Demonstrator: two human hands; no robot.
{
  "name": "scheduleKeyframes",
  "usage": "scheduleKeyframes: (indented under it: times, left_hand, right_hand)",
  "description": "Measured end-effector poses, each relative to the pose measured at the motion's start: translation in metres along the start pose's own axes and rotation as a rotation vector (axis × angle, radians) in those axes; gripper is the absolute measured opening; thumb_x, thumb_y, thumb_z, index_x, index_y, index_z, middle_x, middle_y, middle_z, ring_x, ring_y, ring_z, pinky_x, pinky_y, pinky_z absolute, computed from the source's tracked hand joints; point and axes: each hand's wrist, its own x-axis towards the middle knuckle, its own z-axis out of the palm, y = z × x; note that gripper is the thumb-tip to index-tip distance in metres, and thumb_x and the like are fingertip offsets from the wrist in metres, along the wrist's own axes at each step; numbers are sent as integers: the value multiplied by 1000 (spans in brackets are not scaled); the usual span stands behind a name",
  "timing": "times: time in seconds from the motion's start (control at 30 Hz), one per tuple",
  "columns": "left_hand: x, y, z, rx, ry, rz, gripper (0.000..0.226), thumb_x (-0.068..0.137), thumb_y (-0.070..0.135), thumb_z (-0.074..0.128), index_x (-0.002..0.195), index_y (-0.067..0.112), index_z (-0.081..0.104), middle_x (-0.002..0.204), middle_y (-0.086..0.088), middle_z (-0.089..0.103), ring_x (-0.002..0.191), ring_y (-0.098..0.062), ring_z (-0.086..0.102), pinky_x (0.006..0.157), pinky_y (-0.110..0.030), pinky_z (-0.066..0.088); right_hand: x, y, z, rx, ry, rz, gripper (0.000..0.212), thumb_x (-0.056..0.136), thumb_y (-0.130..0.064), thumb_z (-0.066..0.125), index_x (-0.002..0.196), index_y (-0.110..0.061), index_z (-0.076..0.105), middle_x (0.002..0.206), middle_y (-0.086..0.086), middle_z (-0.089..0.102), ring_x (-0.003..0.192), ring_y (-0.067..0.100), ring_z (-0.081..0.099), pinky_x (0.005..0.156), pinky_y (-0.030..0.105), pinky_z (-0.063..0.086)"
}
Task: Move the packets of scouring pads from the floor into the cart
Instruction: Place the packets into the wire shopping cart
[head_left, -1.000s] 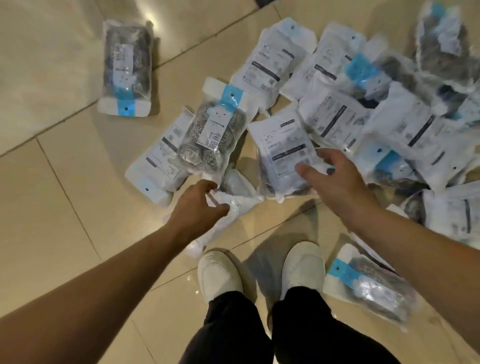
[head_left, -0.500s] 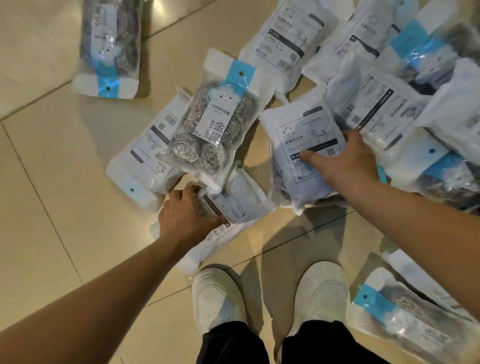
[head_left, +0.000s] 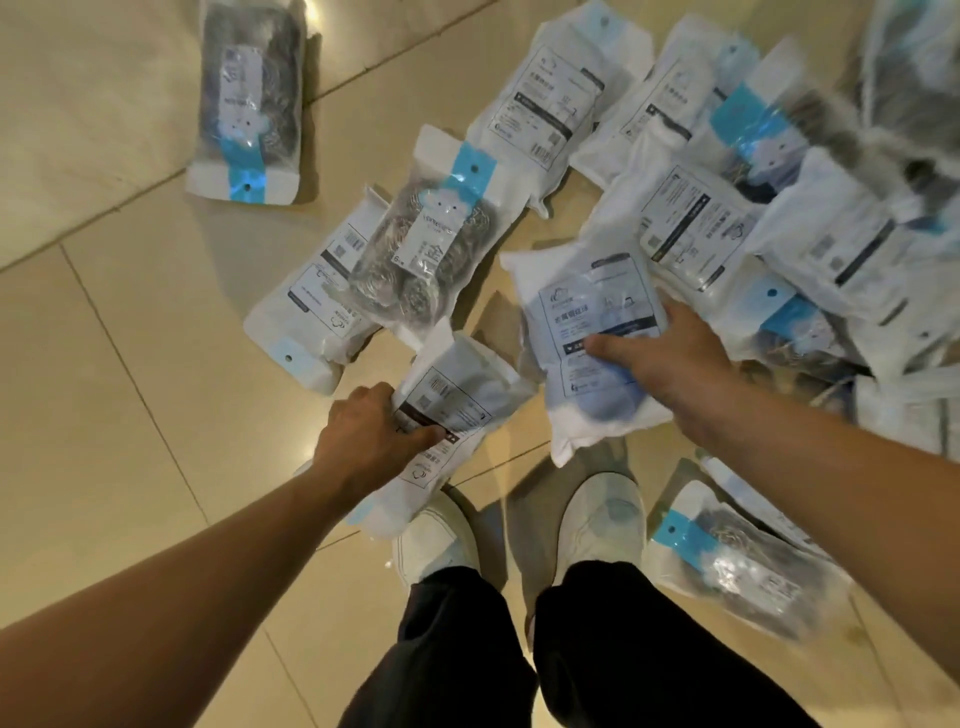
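Floor: glossy beige tiles (head_left: 130, 364) with dark grout lines were seen under a wide scatter of packets; white shoes (head_left: 434, 535) stood at the near edge.
Left-hand packet (head_left: 457, 400): a white-backed packet was gripped at its near edge by the left hand (head_left: 371, 441), fingers curled round it, its far end tilted up off the tiles.
Right-hand packet (head_left: 587, 338): a second packet, back side up, was held by the right hand (head_left: 660, 358), thumb laid across the label and fingers wrapped round the far edge; it appeared partly lifted.
Remaining packets: a clear-fronted packet (head_left: 436, 244) showing steel scourers lay just beyond, on top of another; one packet (head_left: 249, 104) lay apart at the far left; a dense overlapping heap (head_left: 779, 208) was spread to the right, and one more (head_left: 748, 566) lay beside the right shoe.
Recommended handling: both packets were judged best lifted straight up, gripped across the body and not by the thin film edge, so that neighbouring packets would not be dragged.
Cart: not in view; its position could not be determined.
Obscured: the heap was cut off at the right edge and blurred, so no count could be made; label print was unreadable.
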Motion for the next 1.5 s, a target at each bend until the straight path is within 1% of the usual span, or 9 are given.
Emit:
scheduleKeyframes:
  times: [0.2, 0.33, 0.43, 0.6, 0.77, 0.87, 1.1, 1.3, 1.5]
  left_hand:
    - [-111, 21, -53, -550, -70, -25, 66, 69, 70, 84, 117, 31, 61, 107, 4, 76, 94, -21, 75, 76, -50, 65]
    - [-221, 67, -111, -898, -142, 41, 30, 91, 35, 80, 117, 25, 72, 107, -3, 82, 96, -24, 80, 77, -45, 67]
    - [-306, 104, -161, -977, -95, 108, 31, 92, 32, 78, 122, 26, 71, 111, -1, 81, 100, -23, 79, 83, -47, 65]
    - [-442, 148, -235, -1005, -63, 195, 32, 93, 21, 76, 125, 21, 71, 115, -3, 80, 105, -24, 78, 93, -45, 61]
    - [-545, 185, -290, -914, -86, 341, 39, 92, 21, 75, 129, 23, 66, 114, 2, 81, 100, -17, 79, 74, -26, 64]
    - [-582, 207, -312, -896, -108, 421, 39, 93, 24, 74, 131, 20, 65, 115, -3, 80, 101, -23, 79, 78, -34, 65]
    - [-617, 260, -341, -834, -139, 570, 35, 92, 23, 74, 126, 21, 68, 113, -1, 81, 103, -24, 79, 83, -37, 64]
    - [-613, 279, -376, -602, -303, 692, 43, 91, 34, 79, 130, 25, 65, 119, -1, 79, 107, -23, 77, 90, -48, 62]
    - [-599, 298, -406, -480, -474, 726, 46, 88, 35, 82, 129, 22, 65, 116, -5, 80, 102, -30, 79, 89, -55, 62]
  right_hand:
    - [-120, -11, -69, 136, 71, 21, 61, 68, -33, 98, 118, -20, 66, 108, -4, 76, 93, 19, 74, 87, 42, 63]
    - [-226, -39, -132, 250, 55, 41, 61, 72, -29, 97, 124, -23, 66, 109, -6, 76, 96, 18, 74, 85, 36, 61]
    - [-306, -68, -180, 324, 55, 3, 62, 73, -26, 96, 126, -22, 65, 110, -5, 76, 99, 20, 75, 89, 39, 62]
    - [-440, -109, -258, 341, 99, -82, 67, 74, -28, 96, 129, -26, 58, 110, -10, 73, 101, 14, 72, 83, 33, 58]
    - [-534, -133, -334, 340, 160, -216, 74, 73, -34, 96, 133, -28, 54, 114, -10, 72, 102, 12, 71, 78, 28, 59]
    - [-568, -132, -375, 422, 170, -287, 66, 77, -23, 94, 129, -26, 54, 111, -11, 73, 96, 6, 74, 70, 17, 59]
    - [-612, -113, -413, 607, 260, -298, 49, 79, -17, 92, 113, -30, 60, 100, -9, 78, 87, 5, 76, 67, 24, 61]
    - [-637, -105, -401, 687, 422, -204, 50, 73, -27, 96, 107, -36, 61, 100, -21, 77, 95, 6, 75, 90, 43, 62]
    - [-667, -115, -375, 914, 590, -113, 52, 73, -19, 94, 114, -27, 63, 106, -12, 79, 104, 16, 75, 87, 39, 61]
